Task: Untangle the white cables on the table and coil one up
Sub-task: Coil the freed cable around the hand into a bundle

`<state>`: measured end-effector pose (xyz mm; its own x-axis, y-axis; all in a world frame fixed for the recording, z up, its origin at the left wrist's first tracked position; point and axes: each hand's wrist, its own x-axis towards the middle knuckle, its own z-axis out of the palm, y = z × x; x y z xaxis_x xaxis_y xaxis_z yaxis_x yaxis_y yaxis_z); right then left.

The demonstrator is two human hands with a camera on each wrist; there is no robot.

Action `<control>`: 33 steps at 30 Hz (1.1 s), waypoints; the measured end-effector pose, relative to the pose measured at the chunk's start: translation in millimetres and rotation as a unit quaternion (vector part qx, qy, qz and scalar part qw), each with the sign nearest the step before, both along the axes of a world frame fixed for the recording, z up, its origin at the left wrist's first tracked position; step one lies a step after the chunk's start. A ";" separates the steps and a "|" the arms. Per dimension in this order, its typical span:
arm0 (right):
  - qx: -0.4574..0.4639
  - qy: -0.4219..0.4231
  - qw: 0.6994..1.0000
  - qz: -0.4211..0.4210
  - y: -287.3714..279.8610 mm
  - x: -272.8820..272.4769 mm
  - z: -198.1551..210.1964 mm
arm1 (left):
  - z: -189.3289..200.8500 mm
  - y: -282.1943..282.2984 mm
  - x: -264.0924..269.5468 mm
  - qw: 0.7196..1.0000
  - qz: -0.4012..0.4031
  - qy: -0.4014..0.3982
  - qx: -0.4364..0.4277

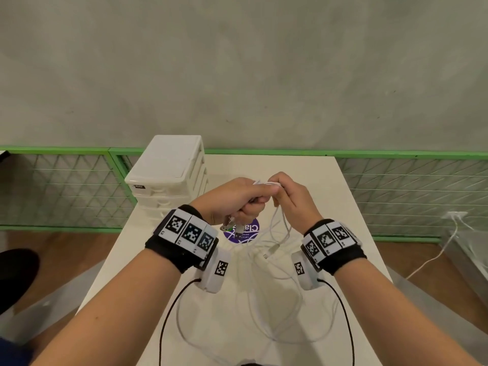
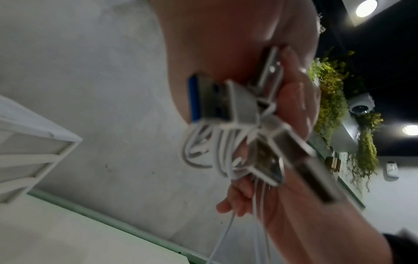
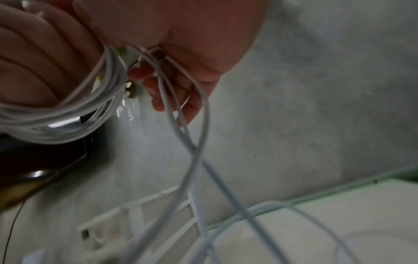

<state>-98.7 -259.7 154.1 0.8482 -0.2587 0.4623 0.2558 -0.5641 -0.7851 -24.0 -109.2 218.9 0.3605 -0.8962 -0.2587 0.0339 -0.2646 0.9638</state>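
Observation:
Both hands are raised above the white table (image 1: 330, 188) and meet over its middle. My left hand (image 1: 243, 199) grips a bunch of white cables (image 1: 280, 228), and several USB plugs (image 1: 232, 227) stick out under its fist. Close up, the plugs (image 2: 226, 101) and looped cable (image 2: 199, 144) lie against my left palm. My right hand (image 1: 289, 194) pinches strands at the same bunch. In the right wrist view, its fingers (image 3: 172, 89) hold strands (image 3: 192, 142) that hang down to the table. Loops of cable (image 3: 68, 117) lie against the left hand's fingers. Slack loops (image 1: 264, 313) lie on the table below.
A white plastic drawer unit (image 1: 169, 170) stands at the table's back left. A purple round sticker (image 1: 250, 231) is on the table under the hands. Green mesh fencing (image 1: 66, 186) runs behind. Another white cable (image 1: 435, 254) runs across the floor at right.

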 end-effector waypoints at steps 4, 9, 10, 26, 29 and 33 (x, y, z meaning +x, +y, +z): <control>0.225 -0.016 0.973 0.054 14.5 5.5 -4.6 | 6.6 3.1 -1.7 0.992 -0.012 0.099 -0.073; 0.261 0.066 0.962 0.039 39.4 7.5 -20.3 | 23.9 -2.6 -2.9 0.961 0.030 0.218 -0.167; 0.260 0.079 0.962 0.033 43.0 7.8 -23.0 | 25.3 -4.3 -2.2 0.959 0.050 0.218 -0.174; -0.158 0.235 0.958 0.047 56.8 -11.9 -36.8 | 3.4 -13.0 36.4 0.799 0.419 0.282 -0.328; -0.174 0.205 0.961 0.063 59.1 -11.4 -18.7 | -15.3 -15.7 35.8 0.840 0.464 0.099 -0.263; -0.192 0.147 0.969 0.044 43.2 -1.6 -1.4 | -38.0 -16.4 29.0 0.910 0.334 -0.241 -0.054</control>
